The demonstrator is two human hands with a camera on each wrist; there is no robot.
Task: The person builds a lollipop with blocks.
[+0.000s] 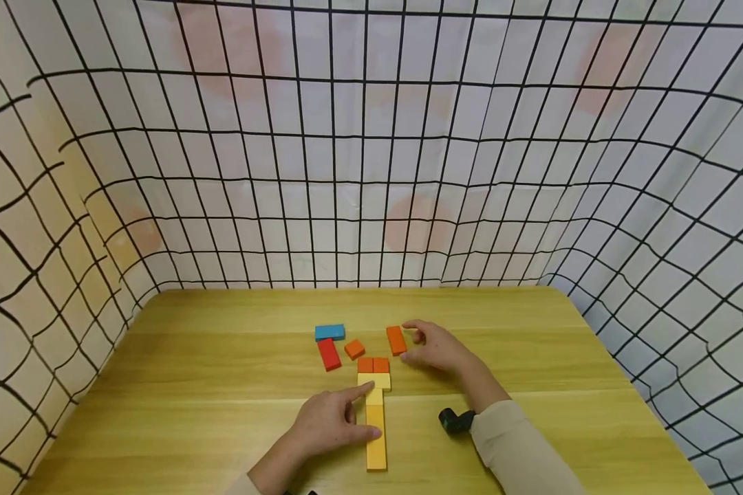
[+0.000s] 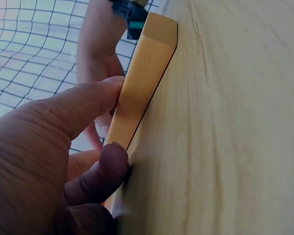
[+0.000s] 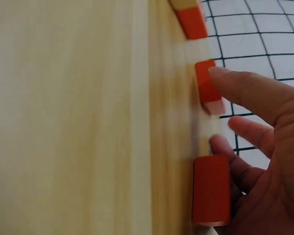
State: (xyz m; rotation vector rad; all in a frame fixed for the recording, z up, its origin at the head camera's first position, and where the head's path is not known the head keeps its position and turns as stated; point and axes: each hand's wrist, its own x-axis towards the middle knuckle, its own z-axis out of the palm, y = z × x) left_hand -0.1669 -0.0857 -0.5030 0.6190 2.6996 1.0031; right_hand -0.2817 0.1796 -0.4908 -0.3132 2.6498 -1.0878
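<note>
While my left hand, thumb and forefinger apart, rests on the yellow column towards the surface's near edge, my right hand, farther out, is spread wide. It is nearer the orange bar, just beside it towards the left edge, long axis running towards the far edge; contact I cannot tell.

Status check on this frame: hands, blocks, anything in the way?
Left hand touching yellow column. Two orange pieces at its far end. Right hand beside rightmost orange block, contact unclear. Nothing visibly between those two.
</note>
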